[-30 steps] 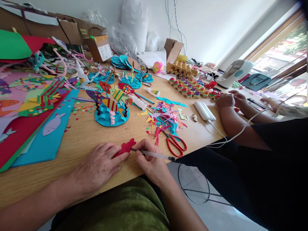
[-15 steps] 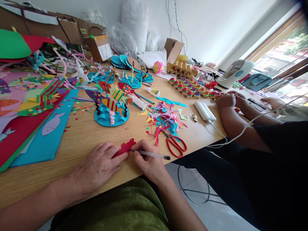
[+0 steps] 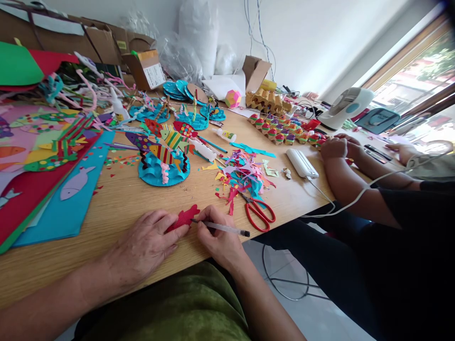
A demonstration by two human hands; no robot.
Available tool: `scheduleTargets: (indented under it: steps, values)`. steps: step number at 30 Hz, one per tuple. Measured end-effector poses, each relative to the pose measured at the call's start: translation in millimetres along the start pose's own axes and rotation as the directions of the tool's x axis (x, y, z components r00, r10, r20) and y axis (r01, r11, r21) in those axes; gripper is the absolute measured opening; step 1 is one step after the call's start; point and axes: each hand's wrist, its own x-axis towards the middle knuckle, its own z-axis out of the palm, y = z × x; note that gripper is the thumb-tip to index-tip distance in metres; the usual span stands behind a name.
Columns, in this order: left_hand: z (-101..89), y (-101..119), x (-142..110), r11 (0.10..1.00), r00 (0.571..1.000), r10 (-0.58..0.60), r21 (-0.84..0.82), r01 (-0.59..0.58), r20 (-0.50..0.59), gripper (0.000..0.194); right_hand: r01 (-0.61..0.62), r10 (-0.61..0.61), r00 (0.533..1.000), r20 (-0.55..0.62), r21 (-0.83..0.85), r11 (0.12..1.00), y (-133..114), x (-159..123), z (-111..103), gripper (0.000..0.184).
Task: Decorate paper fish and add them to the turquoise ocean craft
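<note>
A small red paper fish [image 3: 187, 214] lies near the table's front edge. My left hand [image 3: 144, 244] presses it against the wood, thumb and fingers partly covering its left end. In my right hand [image 3: 221, 242] is a clear-barrelled pen [image 3: 229, 229] with a dark end, pinched between thumb and fingers. Its tip meets or nearly meets the fish's right part; any fresh mark is too small to make out. Red-handled scissors [image 3: 259, 214] rest to the right of my right hand, beside a heap of coloured paper scraps [image 3: 245, 173].
Beyond my hands stands a blue scalloped base [image 3: 164, 176] with paper fish on it. Coloured sheets [image 3: 53, 220] with cut fish lie left. A white power bank [image 3: 302, 163] trails a cable at right, near another person's forearms [image 3: 343, 166]. Painted egg-carton pieces [image 3: 280, 130] sit farther back.
The view has shifted very slightly. My hands, the pen and the red fish keep almost the same positions.
</note>
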Motion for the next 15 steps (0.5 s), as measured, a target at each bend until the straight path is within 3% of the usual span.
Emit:
scheduleTargets:
  steps: [15]
  values:
    - [-1.4, 1.3, 0.2, 1.000, 0.999, 0.007, 0.023, -0.008, 0.033, 0.032, -0.027, 0.028, 0.999, -0.029, 0.040, 0.999, 1.4, -2.2, -1.4, 0.007]
